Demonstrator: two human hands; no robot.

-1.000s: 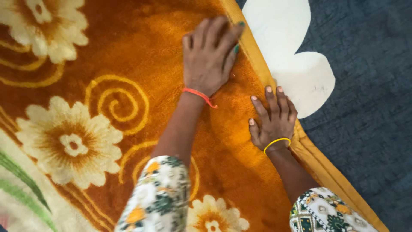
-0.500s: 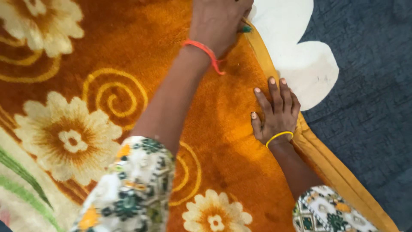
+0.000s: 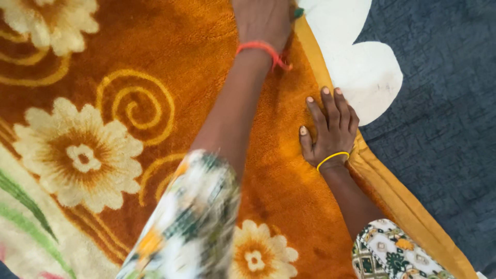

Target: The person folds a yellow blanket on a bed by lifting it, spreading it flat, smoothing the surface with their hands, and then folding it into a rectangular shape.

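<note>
This looks like a room in a home, most likely a living or sleeping space. A thick, plush orange blanket [image 3: 170, 62] with cream flowers, yellow swirls and a stitched golden border [image 3: 392, 201] lies spread flat, the sort of soft bedding kept in a household. Beneath it lies a dark blue-grey woven floor covering [image 3: 444, 103] bearing a large cream flower shape [image 3: 361, 67], which reads as a domestic carpet or mat. Nothing more of the room shows, so the exact room cannot be told.
</note>
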